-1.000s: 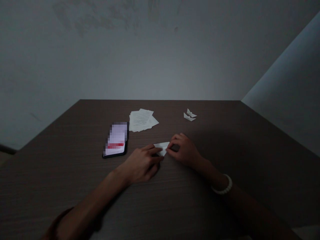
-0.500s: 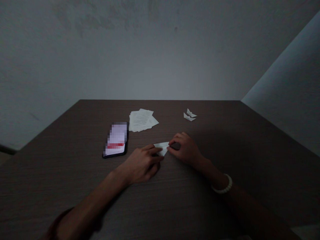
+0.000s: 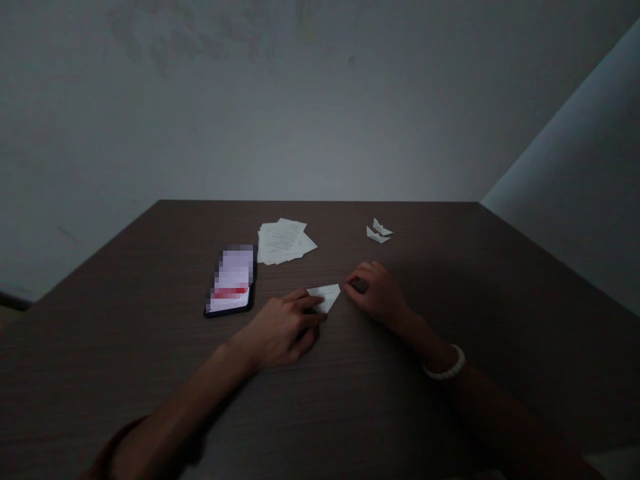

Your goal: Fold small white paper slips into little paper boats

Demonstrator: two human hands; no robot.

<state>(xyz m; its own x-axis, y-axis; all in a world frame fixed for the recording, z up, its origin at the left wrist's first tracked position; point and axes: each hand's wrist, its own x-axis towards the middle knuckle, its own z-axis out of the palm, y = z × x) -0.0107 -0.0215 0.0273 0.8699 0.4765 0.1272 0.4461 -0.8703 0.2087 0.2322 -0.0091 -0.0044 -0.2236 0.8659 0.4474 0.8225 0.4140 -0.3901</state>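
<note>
A small folded piece of printed paper (image 3: 330, 296) lies on the table, its right end coming to a blunt corner. My left hand (image 3: 285, 327) holds it down with the fingers stretched over its left part, which they hide. Just right of the paper, a little apart from it, my right hand (image 3: 377, 293) has thumb and forefinger brought together in a pinch. Nothing shows between those fingertips. A pale beaded bracelet (image 3: 450, 365) circles the right wrist.
On the dark wooden table (image 3: 320, 413), a phone (image 3: 233, 280) with a lit, blurred screen lies left of my hands. Behind it is a loose stack of printed papers (image 3: 283, 241). Two small folded paper boats (image 3: 379, 233) stand at the back right. A wall (image 3: 320, 120) rises behind the table.
My right hand has let go of the paper's right corner and moved slightly right, uncovering that corner. My left hand stays on the paper.
</note>
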